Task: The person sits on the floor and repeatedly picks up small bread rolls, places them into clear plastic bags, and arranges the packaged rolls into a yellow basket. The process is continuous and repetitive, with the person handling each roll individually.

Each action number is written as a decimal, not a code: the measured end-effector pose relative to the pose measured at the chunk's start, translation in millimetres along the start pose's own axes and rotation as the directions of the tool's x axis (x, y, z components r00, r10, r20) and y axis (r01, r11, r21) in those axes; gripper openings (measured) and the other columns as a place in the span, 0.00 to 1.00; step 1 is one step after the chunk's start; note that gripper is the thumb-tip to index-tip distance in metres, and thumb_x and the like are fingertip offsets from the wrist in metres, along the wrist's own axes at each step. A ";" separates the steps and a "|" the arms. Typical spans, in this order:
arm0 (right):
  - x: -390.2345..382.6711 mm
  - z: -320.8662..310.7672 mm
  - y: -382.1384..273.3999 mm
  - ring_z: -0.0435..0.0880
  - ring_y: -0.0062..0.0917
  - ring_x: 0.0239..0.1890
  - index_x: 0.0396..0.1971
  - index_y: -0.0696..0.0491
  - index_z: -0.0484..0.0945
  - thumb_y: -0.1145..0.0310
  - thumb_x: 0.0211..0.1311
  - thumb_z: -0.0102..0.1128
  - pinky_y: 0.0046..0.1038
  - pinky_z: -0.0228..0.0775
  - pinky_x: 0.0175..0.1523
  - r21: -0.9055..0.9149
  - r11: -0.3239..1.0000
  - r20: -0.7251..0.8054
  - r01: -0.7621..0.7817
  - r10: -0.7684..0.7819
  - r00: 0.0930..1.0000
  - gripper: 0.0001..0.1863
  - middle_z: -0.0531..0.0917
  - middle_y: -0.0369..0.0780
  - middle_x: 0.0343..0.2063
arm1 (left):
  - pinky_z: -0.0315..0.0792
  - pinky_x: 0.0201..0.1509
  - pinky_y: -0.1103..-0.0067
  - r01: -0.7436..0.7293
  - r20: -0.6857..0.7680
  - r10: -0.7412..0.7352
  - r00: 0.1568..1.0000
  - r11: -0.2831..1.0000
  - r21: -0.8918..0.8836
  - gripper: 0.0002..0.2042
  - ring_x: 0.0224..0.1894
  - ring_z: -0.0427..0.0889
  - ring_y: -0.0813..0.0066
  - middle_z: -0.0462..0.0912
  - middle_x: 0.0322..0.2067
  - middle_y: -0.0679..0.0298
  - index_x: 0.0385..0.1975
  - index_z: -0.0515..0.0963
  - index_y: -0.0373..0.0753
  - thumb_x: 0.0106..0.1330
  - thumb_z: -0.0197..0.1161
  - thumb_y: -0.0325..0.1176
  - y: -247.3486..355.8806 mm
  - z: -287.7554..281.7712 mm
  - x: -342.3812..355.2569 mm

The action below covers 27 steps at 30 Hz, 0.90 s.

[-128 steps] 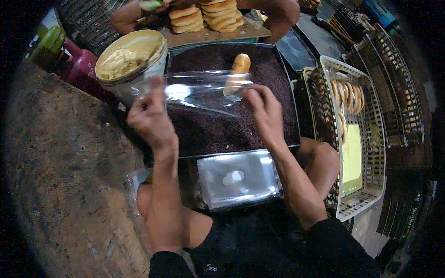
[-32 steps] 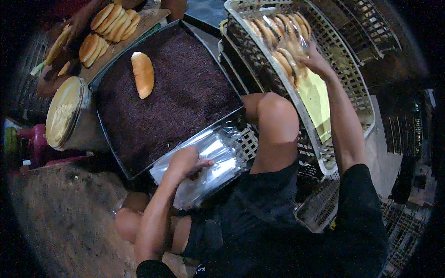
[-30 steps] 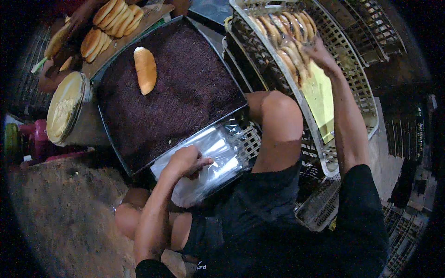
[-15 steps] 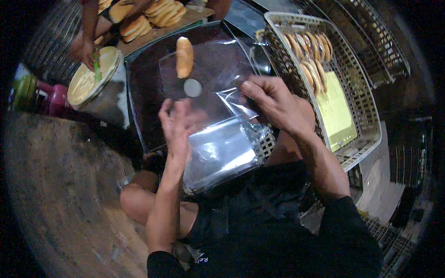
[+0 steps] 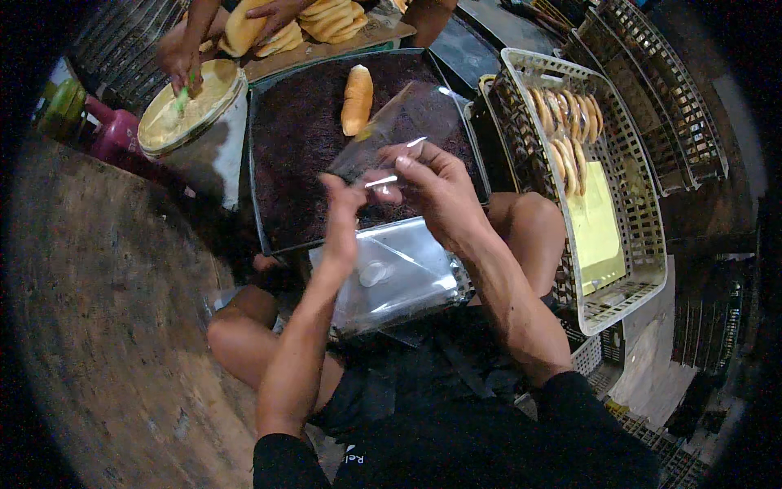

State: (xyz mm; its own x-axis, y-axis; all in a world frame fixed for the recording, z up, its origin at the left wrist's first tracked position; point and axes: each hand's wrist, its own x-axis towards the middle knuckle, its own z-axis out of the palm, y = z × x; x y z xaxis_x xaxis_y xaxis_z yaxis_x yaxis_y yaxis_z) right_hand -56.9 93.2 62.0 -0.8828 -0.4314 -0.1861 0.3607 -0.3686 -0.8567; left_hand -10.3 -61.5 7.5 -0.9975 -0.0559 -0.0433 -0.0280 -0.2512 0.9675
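My right hand [image 5: 440,191] pinches a clear plastic bag [image 5: 407,122] and holds it up over the near part of a dark tray [image 5: 301,155]. My left hand [image 5: 346,212] is at the bag's near left edge, thumb spread away from the fingers. Its fingertips show through the film; whether they are inside the bag or behind it I cannot tell. A long golden bread roll [image 5: 358,102] lies on the tray, beyond the bag. Close to my lap sits a stack of clear plastic bags [image 5: 399,277] with a round whitish mark on it.
To the right stands a pale plastic crate [image 5: 623,204] with several wrapped rolls [image 5: 570,114] and a yellow sheet [image 5: 595,228]. At far left, a co-worker's hand [image 5: 181,65] holds a green-handled tool over a tub of cream [image 5: 191,114]. More bread [image 5: 334,24] is piled on a board.
My right hand has moved left and lifted the bag off the tray. My left hand has come right to meet it. The co-worker's other hand now touches the piled bread.
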 end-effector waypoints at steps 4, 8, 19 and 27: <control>-29.8 -14.3 16.6 0.85 0.26 0.35 0.46 0.59 0.75 0.71 0.66 0.59 0.27 0.81 0.40 0.033 0.998 -0.134 -0.055 0.059 0.989 0.12 0.82 0.40 0.31 | 0.67 0.59 0.72 0.016 -0.238 -0.103 0.966 0.940 -0.342 0.26 0.51 0.80 0.68 0.84 0.46 0.57 0.46 0.79 0.33 0.72 0.51 0.54 25.5 -23.6 31.1; -23.9 -33.3 34.2 0.82 0.25 0.21 0.36 0.57 0.72 0.66 0.68 0.58 0.24 0.76 0.25 -0.001 1.000 -0.255 0.017 -0.017 0.967 0.09 0.80 0.39 0.25 | 0.71 0.48 0.77 -0.043 -0.459 -0.001 0.889 0.996 -0.084 0.15 0.40 0.81 0.75 0.84 0.36 0.60 0.39 0.81 0.32 0.66 0.67 0.40 35.4 -27.1 34.6; 175.0 -5.4 106.6 0.59 0.48 0.68 0.55 0.59 0.69 0.43 0.48 0.71 0.61 0.46 0.68 -0.989 0.040 -0.135 -0.141 -0.623 0.771 0.42 0.68 0.50 0.61 | 0.71 0.56 0.73 -0.522 -0.823 0.293 0.487 0.853 -0.005 0.24 0.49 0.79 0.69 0.80 0.49 0.54 0.51 0.75 0.26 0.66 0.67 0.43 67.6 -121.8 27.8; 76.6 -65.1 -11.1 0.86 0.27 0.33 0.38 0.61 0.81 0.58 0.59 0.67 0.29 0.76 0.38 -0.775 0.621 -0.219 0.116 -0.436 0.873 0.19 0.86 0.44 0.31 | 0.58 0.70 0.67 -0.497 -0.706 0.307 0.638 0.865 -0.073 0.30 0.57 0.73 0.64 0.74 0.55 0.54 0.59 0.67 0.31 0.76 0.42 0.55 86.4 -89.4 13.7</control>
State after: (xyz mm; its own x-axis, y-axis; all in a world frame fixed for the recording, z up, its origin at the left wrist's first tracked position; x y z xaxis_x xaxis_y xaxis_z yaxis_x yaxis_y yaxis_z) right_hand -148.1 117.9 25.9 -0.9937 -0.0354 0.1064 -0.1120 0.3596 -0.9264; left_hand -20.5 -170.4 68.2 -0.5991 -0.7952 0.0931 0.4761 -0.2603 0.8400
